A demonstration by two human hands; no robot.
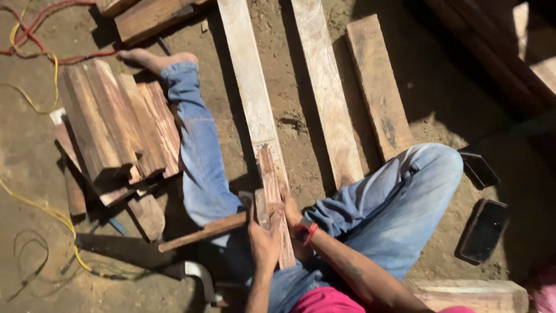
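I sit on dirt ground in blue jeans with one leg [200,150] stretched out. A narrow reddish wood strip [270,185] lies across my lap, over a long pale plank [250,87]. My right hand [291,213], with a red band at the wrist, grips the strip's side. My left hand [264,239] is closed around a short upright tool [260,206] set against the strip; it looks like a chisel. A wooden-handled hammer [202,232] lies across my thigh, its head right next to the left hand.
Stacked reddish wood blocks [116,122] sit left of my leg. Two more planks [327,87] [379,87] lie ahead. Red and yellow cables [35,46] run at the left. Two dark flat objects [483,229] [478,169] lie at the right, and a curved metal tool [200,277] near my hip.
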